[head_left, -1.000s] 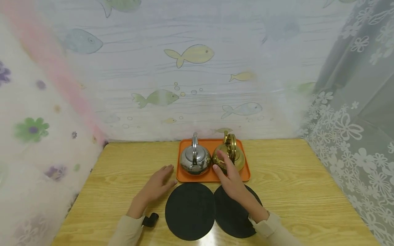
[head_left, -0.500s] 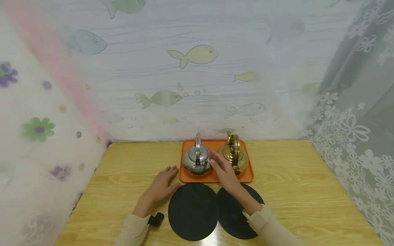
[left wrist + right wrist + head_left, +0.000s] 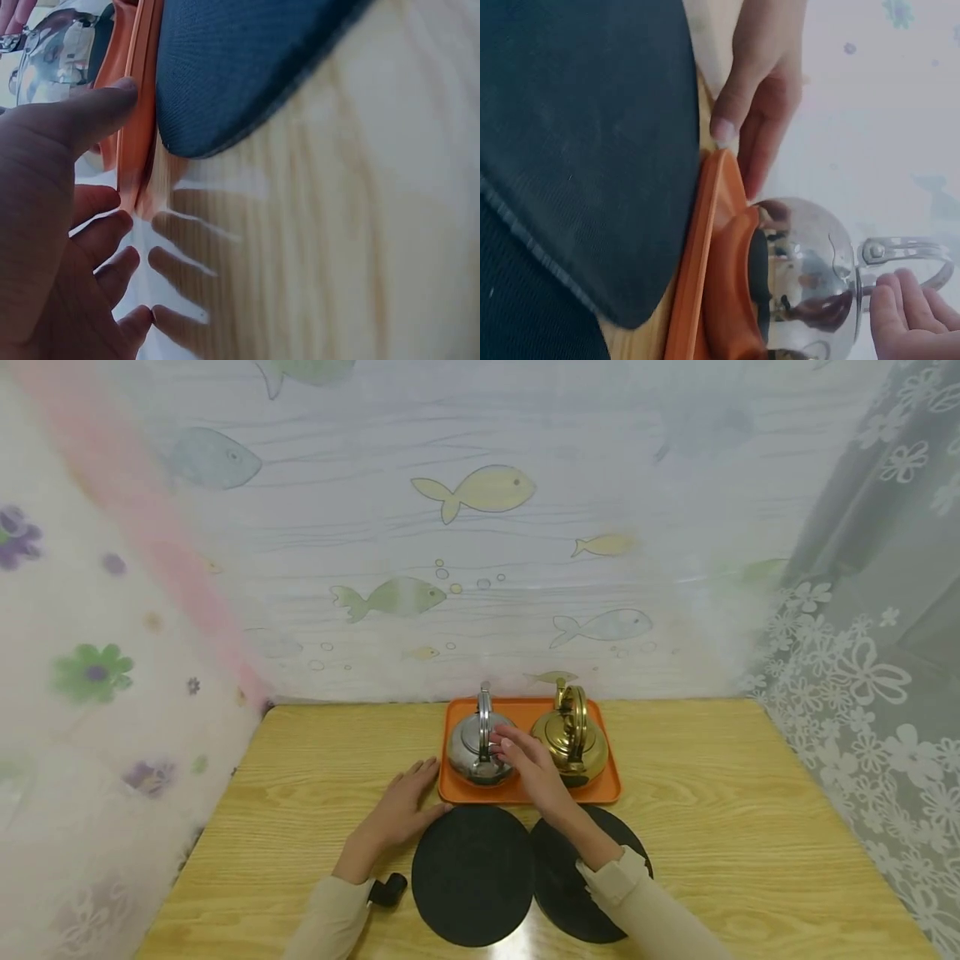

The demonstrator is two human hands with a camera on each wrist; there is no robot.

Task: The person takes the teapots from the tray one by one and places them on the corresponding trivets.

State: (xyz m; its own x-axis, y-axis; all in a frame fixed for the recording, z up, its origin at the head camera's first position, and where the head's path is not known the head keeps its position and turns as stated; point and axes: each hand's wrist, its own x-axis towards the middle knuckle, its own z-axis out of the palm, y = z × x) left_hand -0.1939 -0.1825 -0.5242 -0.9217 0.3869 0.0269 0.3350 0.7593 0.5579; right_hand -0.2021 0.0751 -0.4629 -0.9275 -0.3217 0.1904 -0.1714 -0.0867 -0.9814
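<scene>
A silver kettle (image 3: 467,752) and a gold kettle (image 3: 592,758) stand side by side on an orange tray (image 3: 457,793). My right hand (image 3: 534,772) is over the silver kettle's right side, fingertips near its upright handle (image 3: 911,246); whether they touch it I cannot tell. In the right wrist view those fingers (image 3: 907,304) are slightly bent around nothing. My left hand (image 3: 399,806) lies by the tray's front left corner, fingers spread. The left wrist view has its thumb (image 3: 105,109) against the tray's edge (image 3: 139,112).
Two round black mats, left (image 3: 472,877) and right (image 3: 592,893), lie side by side in front of the tray on the wooden table (image 3: 750,827). A fish-patterned curtain (image 3: 480,552) hangs behind the table's back edge.
My right hand has moved left from the gold kettle to the silver kettle's handle. My left hand has come closer to the tray's corner. Both kettles stay on the tray.
</scene>
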